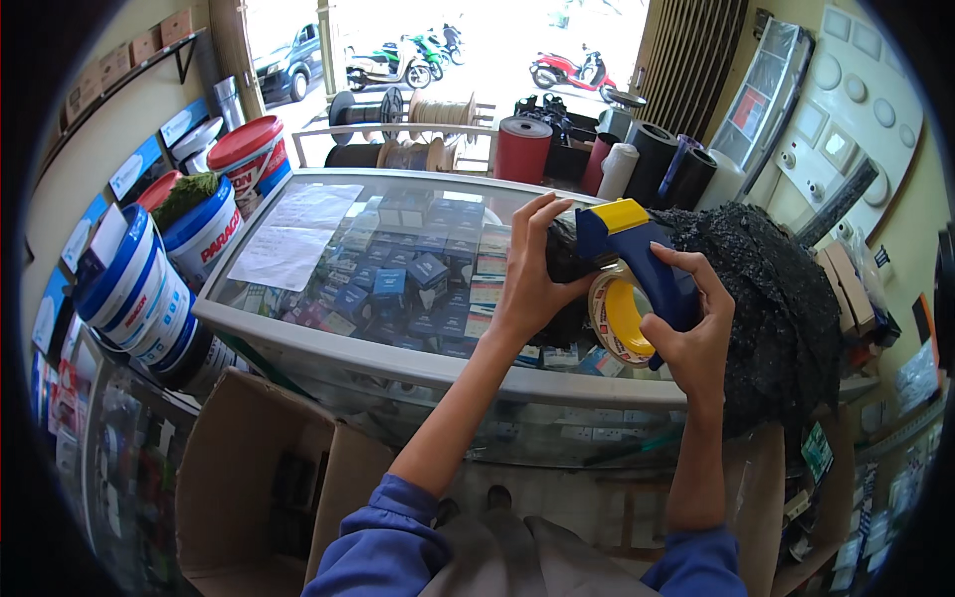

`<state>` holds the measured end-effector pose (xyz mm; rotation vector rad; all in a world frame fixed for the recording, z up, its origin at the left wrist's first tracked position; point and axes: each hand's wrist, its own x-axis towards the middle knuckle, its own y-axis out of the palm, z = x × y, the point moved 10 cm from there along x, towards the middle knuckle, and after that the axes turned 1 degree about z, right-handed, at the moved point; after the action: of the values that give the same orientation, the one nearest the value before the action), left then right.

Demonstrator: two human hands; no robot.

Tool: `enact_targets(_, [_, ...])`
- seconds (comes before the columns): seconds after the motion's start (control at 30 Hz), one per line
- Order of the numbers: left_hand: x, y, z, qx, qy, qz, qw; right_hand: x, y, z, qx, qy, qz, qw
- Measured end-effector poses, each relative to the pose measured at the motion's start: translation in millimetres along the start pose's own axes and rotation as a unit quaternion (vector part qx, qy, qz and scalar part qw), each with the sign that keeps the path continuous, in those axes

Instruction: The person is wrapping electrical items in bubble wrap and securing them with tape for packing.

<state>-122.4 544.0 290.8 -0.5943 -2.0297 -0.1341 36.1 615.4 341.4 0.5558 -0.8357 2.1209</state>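
My right hand grips a blue and yellow tape dispenser, held above the right part of a glass display counter. A roll of tape with a yellow core is on the dispenser. My left hand is raised at the dispenser's left side, fingers up and curved, its thumb tip at the edge of the tape roll. Whether it grips anything is unclear. Shiny black plastic shows behind its fingers. To the right, a heap of dark, rough sheet material lies over the counter.
Sheets of paper with writing lie on the counter's glass; small blue boxes are under it. An open cardboard box stands at lower left. Paint buckets line the left side. Cable spools and upright rolls stand beyond the counter.
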Motion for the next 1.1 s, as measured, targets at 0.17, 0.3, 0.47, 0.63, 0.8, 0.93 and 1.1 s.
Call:
enact_targets(0.17, [-4.0, 4.0, 11.8, -0.006, -0.034, 0.021, 0.999, -2.6, 5.0, 2.4, -0.011, 0.009, -0.005, 1.0])
enact_targets(0.3, [-1.1, 0.7, 5.2, 0.068, 0.022, 0.007, 0.997, -4.2, 5.8, 2.2, -0.015, -0.004, -0.003, 1.0])
enact_targets(0.47, [3.6, -0.4, 10.9, 0.019, -0.019, 0.022, 0.999, -14.9, 10.6, -8.8, -0.024, 0.02, -0.004, 0.999])
enact_targets(0.63, [5.8, 1.6, 7.8, 0.018, -0.011, 0.038, 0.999, -32.2, 14.5, -17.2, -0.041, -0.019, -0.045, 0.998])
enact_targets(0.8, [6.6, -0.6, 7.2, 0.02, -0.008, 0.044, 0.999, -58.6, 23.5, -20.5, -0.05, 0.004, -0.062, 0.997])
enact_targets(0.93, [10.5, 2.9, 5.5, 0.015, 0.001, 0.058, 0.998, -84.6, 15.2, -15.1, -0.075, 0.018, -0.09, 0.993])
enact_targets(1.1, [7.5, 4.2, 2.2, 0.018, 0.003, 0.064, 0.998, -115.1, 13.8, -15.4, -0.109, 0.013, -0.087, 0.99])
